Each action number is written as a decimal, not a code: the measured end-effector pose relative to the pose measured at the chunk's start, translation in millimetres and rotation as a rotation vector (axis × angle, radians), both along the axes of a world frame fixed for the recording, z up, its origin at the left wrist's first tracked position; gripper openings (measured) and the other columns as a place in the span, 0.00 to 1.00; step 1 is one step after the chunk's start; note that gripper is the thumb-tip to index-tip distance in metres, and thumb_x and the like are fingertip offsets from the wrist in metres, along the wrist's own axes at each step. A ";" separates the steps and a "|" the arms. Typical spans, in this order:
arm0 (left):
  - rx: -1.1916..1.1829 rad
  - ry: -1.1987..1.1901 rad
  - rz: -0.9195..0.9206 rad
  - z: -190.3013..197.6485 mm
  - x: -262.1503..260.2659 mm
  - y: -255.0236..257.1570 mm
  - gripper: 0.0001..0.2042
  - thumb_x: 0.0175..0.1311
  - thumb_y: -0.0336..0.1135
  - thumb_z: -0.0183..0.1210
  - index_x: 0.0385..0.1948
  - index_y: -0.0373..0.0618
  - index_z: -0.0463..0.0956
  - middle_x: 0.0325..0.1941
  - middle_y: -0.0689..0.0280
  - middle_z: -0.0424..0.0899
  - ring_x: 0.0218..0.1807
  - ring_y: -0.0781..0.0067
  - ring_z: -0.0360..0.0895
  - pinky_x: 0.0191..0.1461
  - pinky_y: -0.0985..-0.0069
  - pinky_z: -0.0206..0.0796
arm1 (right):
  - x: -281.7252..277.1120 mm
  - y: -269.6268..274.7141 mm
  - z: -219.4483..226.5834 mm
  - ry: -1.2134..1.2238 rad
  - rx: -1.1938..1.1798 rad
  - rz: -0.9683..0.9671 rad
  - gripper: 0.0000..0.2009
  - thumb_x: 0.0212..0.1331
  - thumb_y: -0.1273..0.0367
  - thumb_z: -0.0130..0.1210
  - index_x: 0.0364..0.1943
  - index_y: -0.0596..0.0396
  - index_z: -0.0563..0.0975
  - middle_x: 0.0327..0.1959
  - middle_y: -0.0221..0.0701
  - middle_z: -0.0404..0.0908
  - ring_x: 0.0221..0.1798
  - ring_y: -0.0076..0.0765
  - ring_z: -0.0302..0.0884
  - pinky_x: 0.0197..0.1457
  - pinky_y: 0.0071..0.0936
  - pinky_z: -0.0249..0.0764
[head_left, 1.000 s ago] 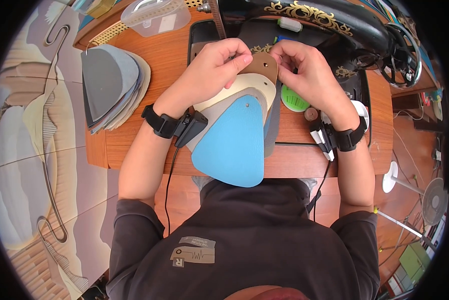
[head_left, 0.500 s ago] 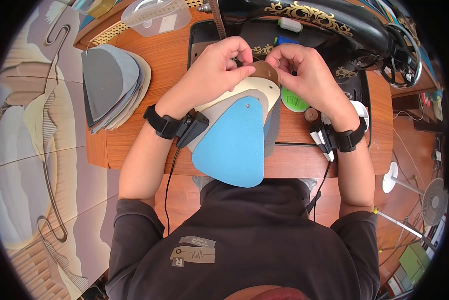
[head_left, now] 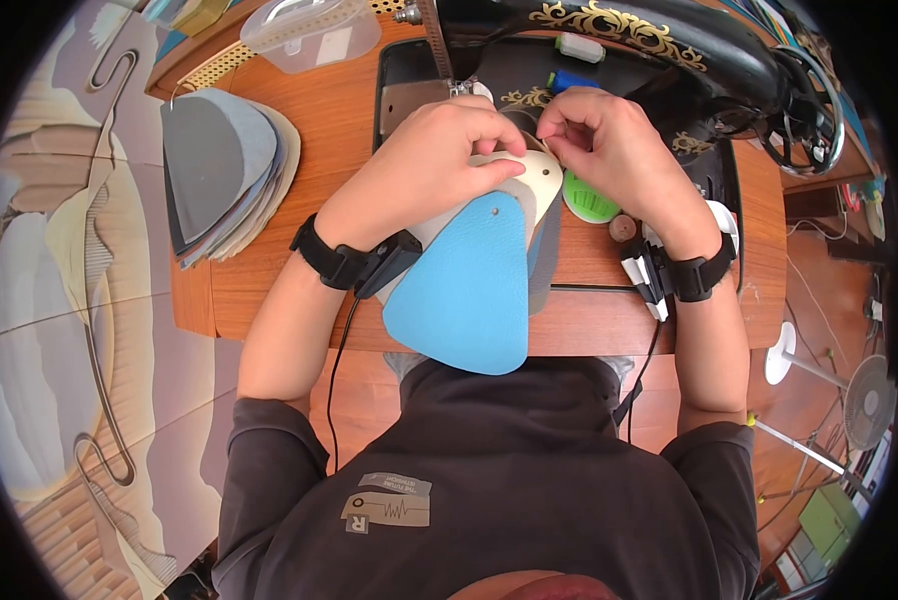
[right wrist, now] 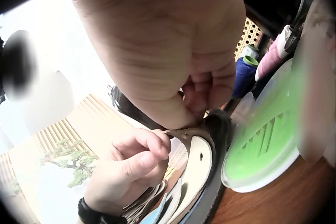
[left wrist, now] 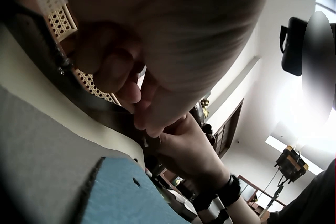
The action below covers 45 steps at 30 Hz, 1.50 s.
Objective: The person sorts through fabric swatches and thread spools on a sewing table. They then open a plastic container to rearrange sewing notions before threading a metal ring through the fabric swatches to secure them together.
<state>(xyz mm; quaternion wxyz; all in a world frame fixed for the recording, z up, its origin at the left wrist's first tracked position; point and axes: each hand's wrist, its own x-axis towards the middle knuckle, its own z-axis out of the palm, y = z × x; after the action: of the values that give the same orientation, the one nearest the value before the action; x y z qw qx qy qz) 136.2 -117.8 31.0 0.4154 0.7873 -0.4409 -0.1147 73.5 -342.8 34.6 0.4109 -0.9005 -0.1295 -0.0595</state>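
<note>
Several rounded leather pieces with punched holes lie fanned near the table's front edge: blue point(head_left: 469, 290) on top, then grey, then cream point(head_left: 542, 180). A brown piece point(right wrist: 185, 136) shows behind the cream one in the right wrist view. The left hand point(head_left: 444, 160) has its thumb and fingertips together at the upper left of the cream piece; in the left wrist view they meet near the brown edge. The right hand point(head_left: 609, 140) pinches the edge of the brown piece, thumb against index finger. Both palms partly hide the contact.
Another stack of grey and beige pieces point(head_left: 219, 170) lies at the left. A black sewing machine point(head_left: 629, 35) stands behind the hands. A green round container point(head_left: 589, 200), a blue spool point(head_left: 573, 81) and a clear plastic box point(head_left: 314, 38) are nearby.
The left hand has moved right and slightly down, closer to the right hand. The brown piece's top has tipped out of the head view, while the blue piece stays put.
</note>
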 end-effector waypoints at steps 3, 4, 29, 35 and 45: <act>0.044 0.023 -0.016 3.2 -1.7 -0.6 0.10 0.64 0.30 0.67 0.46 0.43 0.85 0.34 0.72 0.71 0.30 0.82 0.65 0.32 0.79 0.59 | 1.4 -2.3 0.3 -0.040 -0.075 -0.036 0.06 0.56 0.79 0.62 0.37 0.63 0.81 0.31 0.40 0.82 0.32 0.39 0.81 0.40 0.31 0.78; 0.061 0.034 -0.020 4.0 -2.1 -0.5 0.12 0.64 0.30 0.66 0.49 0.44 0.85 0.34 0.71 0.72 0.30 0.82 0.65 0.32 0.79 0.60 | 1.8 -2.9 1.2 -0.043 -0.103 -0.052 0.06 0.55 0.78 0.63 0.37 0.63 0.82 0.31 0.44 0.83 0.34 0.45 0.84 0.42 0.33 0.80; 0.065 0.062 -0.048 -12.2 5.4 -3.2 0.11 0.66 0.31 0.64 0.48 0.43 0.82 0.38 0.67 0.74 0.33 0.78 0.69 0.39 0.79 0.66 | -1.8 -0.5 7.5 0.215 -0.054 -0.036 0.07 0.59 0.76 0.64 0.40 0.65 0.81 0.22 0.27 0.74 0.28 0.21 0.67 0.32 0.26 0.69; 0.069 0.034 -0.042 -11.5 5.4 -3.2 0.12 0.67 0.31 0.63 0.51 0.44 0.82 0.39 0.68 0.74 0.32 0.79 0.68 0.37 0.80 0.65 | -0.3 -1.6 5.5 0.139 -0.017 -0.049 0.08 0.57 0.78 0.65 0.36 0.63 0.76 0.24 0.27 0.72 0.29 0.22 0.67 0.34 0.26 0.70; 0.082 0.030 -0.060 -12.4 5.8 -2.1 0.12 0.66 0.29 0.63 0.50 0.45 0.82 0.39 0.66 0.74 0.34 0.76 0.70 0.40 0.78 0.67 | 1.4 -7.5 5.3 0.186 -0.071 -0.026 0.07 0.56 0.76 0.66 0.38 0.63 0.81 0.29 0.36 0.80 0.33 0.34 0.78 0.40 0.31 0.77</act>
<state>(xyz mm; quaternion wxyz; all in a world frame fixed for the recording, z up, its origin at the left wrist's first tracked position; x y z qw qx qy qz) 142.0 -119.9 18.6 0.3859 0.7884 -0.4529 -0.1566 74.9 -350.3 39.9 0.3880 -0.9178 -0.0811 0.0235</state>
